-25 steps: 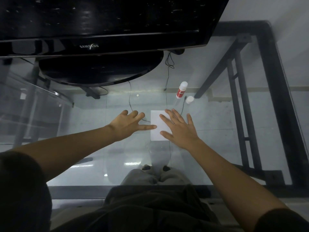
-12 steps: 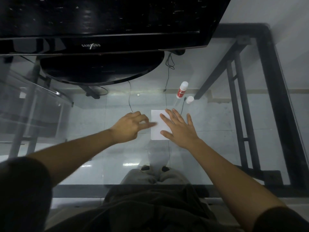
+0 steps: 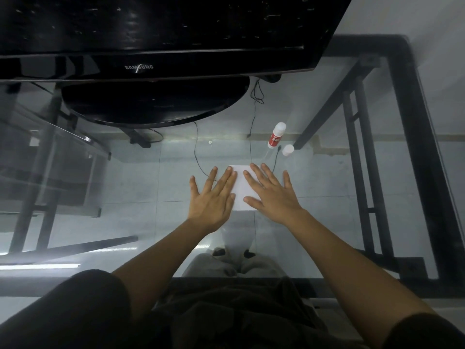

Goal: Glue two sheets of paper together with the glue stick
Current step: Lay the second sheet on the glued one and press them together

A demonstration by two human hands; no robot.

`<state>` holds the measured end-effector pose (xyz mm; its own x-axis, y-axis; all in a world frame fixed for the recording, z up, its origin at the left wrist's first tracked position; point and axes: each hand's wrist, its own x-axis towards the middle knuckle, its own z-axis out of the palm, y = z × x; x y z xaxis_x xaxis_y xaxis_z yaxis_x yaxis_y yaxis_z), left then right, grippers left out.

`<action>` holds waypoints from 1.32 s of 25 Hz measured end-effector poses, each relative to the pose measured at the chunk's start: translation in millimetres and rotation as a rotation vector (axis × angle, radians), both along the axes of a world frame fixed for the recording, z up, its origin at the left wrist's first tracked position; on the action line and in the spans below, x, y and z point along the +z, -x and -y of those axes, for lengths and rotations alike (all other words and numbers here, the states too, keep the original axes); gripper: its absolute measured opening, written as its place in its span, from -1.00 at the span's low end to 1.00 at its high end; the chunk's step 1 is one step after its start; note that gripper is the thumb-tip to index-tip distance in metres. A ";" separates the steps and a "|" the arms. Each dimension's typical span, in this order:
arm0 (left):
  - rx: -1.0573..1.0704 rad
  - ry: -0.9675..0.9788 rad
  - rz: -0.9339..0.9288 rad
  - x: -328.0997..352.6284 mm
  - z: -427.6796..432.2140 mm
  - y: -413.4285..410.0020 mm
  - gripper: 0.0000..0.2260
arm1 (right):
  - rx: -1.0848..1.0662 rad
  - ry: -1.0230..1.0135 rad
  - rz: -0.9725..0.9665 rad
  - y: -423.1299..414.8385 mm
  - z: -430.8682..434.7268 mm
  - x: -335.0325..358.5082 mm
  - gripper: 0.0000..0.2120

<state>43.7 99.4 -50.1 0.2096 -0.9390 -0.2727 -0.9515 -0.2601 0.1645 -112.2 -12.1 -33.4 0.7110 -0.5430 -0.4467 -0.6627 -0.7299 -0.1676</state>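
A small white paper (image 3: 242, 190) lies flat on the glass table (image 3: 151, 222) in the middle of the view; I cannot tell whether it is one sheet or two stacked. My left hand (image 3: 214, 197) lies flat with fingers spread, its fingertips over the paper's left edge. My right hand (image 3: 270, 195) presses flat on the paper's right side, fingers apart. The glue stick (image 3: 276, 135), white with a red label, lies uncapped beyond the paper to the right. Its white cap (image 3: 288, 149) stands just beside it.
A black monitor (image 3: 151, 34) on a round base (image 3: 156, 102) fills the far side of the table. Thin black cables (image 3: 197, 152) run across the glass toward the paper. The black table frame (image 3: 415, 147) borders the right side.
My left hand has turned from pointing sideways at the paper's left edge to lying flat with fingers forward on that edge. My right hand has stayed on the paper.
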 end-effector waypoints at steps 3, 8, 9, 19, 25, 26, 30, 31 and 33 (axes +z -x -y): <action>0.060 -0.016 -0.014 2.9 8.8 0.2 -0.51 | 0.001 0.024 0.007 1.4 -0.2 -4.0 -0.31; 0.062 -0.028 0.025 1.5 8.0 4.0 -0.52 | -0.038 0.077 0.067 6.2 -9.2 -3.7 -0.33; 0.065 -0.029 0.025 1.3 8.1 4.0 -0.52 | -0.044 0.096 0.093 9.2 -16.8 -3.3 -0.38; 0.063 -0.028 0.034 -2.9 7.4 3.9 -0.51 | 0.123 0.141 0.030 16.6 -74.8 0.9 -0.36; 0.053 -0.018 0.013 -4.0 7.9 2.3 -0.52 | 0.133 0.180 0.004 48.5 -63.7 16.0 -0.38; 0.052 -0.015 0.015 -4.1 7.7 2.3 -0.52 | 0.126 0.173 -0.003 49.5 -63.2 17.4 -0.38; 0.058 -0.008 0.011 -7.0 7.5 1.1 -0.51 | 0.068 0.125 0.010 17.9 -64.6 13.2 -0.38; 0.055 -0.003 0.015 -7.2 7.2 1.1 -0.51 | 0.066 0.123 0.019 12.4 -63.0 11.6 -0.39; 0.048 0.005 0.006 -5.8 7.2 0.8 -0.52 | 0.066 0.124 0.017 17.1 -56.7 11.0 -0.41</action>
